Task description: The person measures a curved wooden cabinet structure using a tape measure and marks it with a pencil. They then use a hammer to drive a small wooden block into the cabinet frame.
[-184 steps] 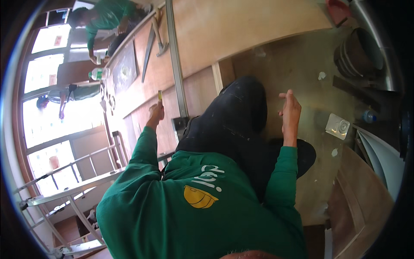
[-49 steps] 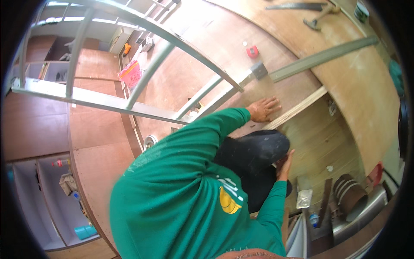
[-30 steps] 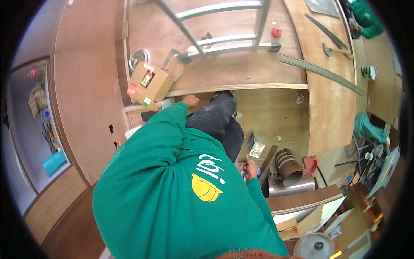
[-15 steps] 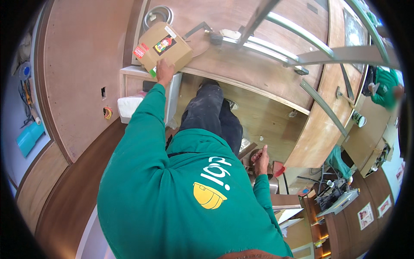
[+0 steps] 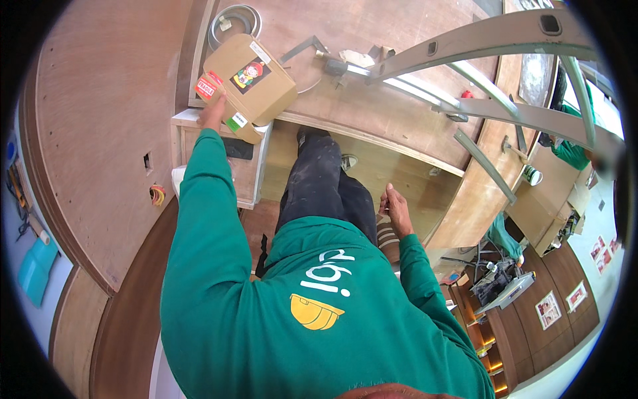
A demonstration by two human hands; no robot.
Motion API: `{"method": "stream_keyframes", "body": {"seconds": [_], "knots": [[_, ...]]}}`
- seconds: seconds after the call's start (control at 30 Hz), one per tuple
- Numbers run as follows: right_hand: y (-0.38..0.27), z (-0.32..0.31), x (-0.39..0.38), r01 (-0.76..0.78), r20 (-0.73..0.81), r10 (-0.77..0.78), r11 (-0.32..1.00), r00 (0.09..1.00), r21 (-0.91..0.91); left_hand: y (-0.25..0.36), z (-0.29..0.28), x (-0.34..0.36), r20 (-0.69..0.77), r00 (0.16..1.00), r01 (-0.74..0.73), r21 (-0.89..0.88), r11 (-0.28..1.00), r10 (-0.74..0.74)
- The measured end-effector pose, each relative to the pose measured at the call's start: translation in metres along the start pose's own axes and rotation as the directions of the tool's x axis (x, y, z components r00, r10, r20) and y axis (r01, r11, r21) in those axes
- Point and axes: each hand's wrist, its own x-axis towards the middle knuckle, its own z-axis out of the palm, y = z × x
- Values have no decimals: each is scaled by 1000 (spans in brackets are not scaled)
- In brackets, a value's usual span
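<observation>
A brown cardboard box (image 5: pixel 269 90), with a cartoon sticker and red and green labels, rests at the left end of the wooden counter. My left hand (image 5: pixel 214 112) is at its near left edge, fingers closed on the flap beside the red label. The flap stands slightly away from the box body. My right hand (image 5: pixel 397 209) hangs beside my right thigh, thumb up and fingers curled; whatever it holds, if anything, is too small to make out.
Behind the box lie metal rings (image 5: pixel 234 25) and a steel square (image 5: pixel 302 48). An aluminium ladder (image 5: pixel 492 40) crosses the upper right. A hammer (image 5: pixel 513 149) lies on the right board. Another person in a green sleeve (image 5: pixel 573 154) is at far right.
My left hand has slid left along the box's near edge to the red label, and the flap there has come away a little. My right hand has moved up and forward.
</observation>
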Motion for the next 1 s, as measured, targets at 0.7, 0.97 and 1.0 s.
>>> {"method": "stream_keyframes", "body": {"seconds": [0.7,0.97,1.0], "knots": [[39,-27,-44,-12,-181,54,973,982,229,-12,11,64,72,984,-42,-796,604,163],[104,-21,-34,-19,-135,26,999,991,50,83,-61,-31,-380,924,-1,-104,995,-39],[95,-19,-22,-49,-68,44,997,997,-68,89,-54,0,-383,908,-210,-69,975,168]]}}
